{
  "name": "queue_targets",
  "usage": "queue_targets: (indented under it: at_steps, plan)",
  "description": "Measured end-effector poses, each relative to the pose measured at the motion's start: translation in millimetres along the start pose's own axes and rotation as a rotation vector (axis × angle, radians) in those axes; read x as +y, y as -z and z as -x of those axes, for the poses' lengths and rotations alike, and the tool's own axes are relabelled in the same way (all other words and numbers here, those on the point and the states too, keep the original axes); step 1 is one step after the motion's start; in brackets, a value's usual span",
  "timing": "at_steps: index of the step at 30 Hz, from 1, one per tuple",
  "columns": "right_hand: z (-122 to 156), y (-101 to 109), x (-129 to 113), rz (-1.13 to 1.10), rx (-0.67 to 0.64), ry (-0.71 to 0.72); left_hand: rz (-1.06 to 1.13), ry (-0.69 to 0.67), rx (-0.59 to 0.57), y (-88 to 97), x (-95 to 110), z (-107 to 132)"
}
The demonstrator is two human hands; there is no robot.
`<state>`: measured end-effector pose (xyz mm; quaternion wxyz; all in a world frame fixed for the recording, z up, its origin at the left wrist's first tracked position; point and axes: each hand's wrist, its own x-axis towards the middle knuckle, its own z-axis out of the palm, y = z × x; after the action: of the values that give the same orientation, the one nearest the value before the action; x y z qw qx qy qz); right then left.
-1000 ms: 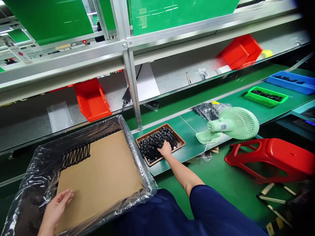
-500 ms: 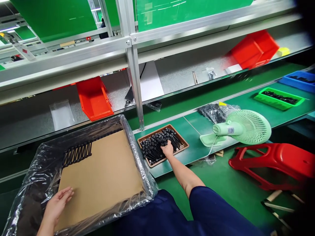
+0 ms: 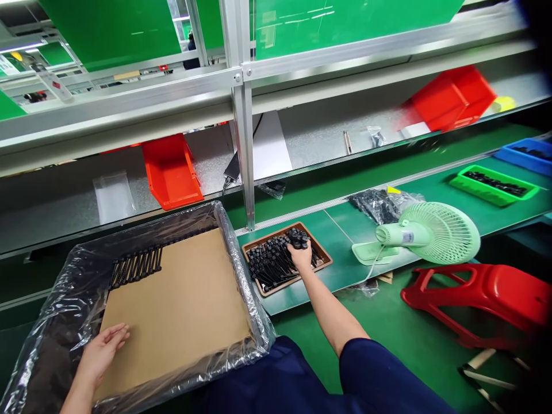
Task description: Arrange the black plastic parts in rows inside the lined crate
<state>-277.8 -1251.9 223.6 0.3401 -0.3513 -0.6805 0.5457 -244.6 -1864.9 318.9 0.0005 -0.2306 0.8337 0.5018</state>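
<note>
Plastic-lined box (image 3: 241, 264) in front of me, to the left: its loose film could snag a part, I judge, if I pass low over the rim. Cardboard sheet (image 3: 181, 305) inside it might slide if my left hand (image 3: 102, 349) leans there, knocking askew the row of black parts (image 3: 137, 268) at its far left corner; that hand is relaxed, fingers loosely bent, nothing seen in it. Brown tray (image 3: 282, 285) sits just right of the box, by the bench edge; a bump from my forearm could tip it. My right hand (image 3: 301, 254) is closed round a bunch of black parts (image 3: 297, 237) over the heap (image 3: 268, 264) in that tray; too full a fistful could shed pieces or tangle them. Counts: box, one; sheet, one; red stool (image 3: 511, 290), one; pale green fan (image 3: 418, 234), one; red bins (image 3: 175, 178), two in clear view; brown tray, one; bright green tray (image 3: 483, 194), one; blue tray (image 3: 522, 163), one, partly out of view; row, roughly ten, overlapping, so not exact; bunch and heap, too tangled to count from this angle
</note>
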Motion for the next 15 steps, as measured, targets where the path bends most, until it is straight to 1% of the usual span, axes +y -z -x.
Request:
queue_targets:
  at_steps: [1,3,5,7,9,11,13,15]
  plan:
    - [-0.4,1.1,-14.2,-0.096,-0.007,0.027,0.003,-0.018,0.002,-1.3,-0.4,0.3]
    - [2.5,3.7,-47.8,-0.271,-0.079,0.081,0.028,-0.053,-0.003,-3.6,4.7,1.6]
    - [13.5,6.7,-86.2,-0.397,-0.203,0.139,0.061,-0.084,-0.03,-5.9,18.6,6.0]
    - [34.2,8.2,-125.2,-0.475,-0.342,0.207,0.08,-0.116,-0.091,-9.4,39.9,16.5]
    - [63.5,4.9,-160.4,-0.503,-0.527,0.252,0.119,-0.225,-0.194,-16.4,64.3,33.3]
    - [99.3,-6.0,-188.9,-0.493,-0.733,0.244,0.144,-0.331,-0.348,-28.4,87.2,52.4]
    - [139.7,-25.2,-209.8,-0.457,-0.926,0.203,0.157,-0.441,-0.52,-43.9,105.1,69.1]
    - [183.2,-50.3,-224.0,-0.409,-1.086,0.159,0.19,-0.546,-0.633,-58.7,116.9,80.3]
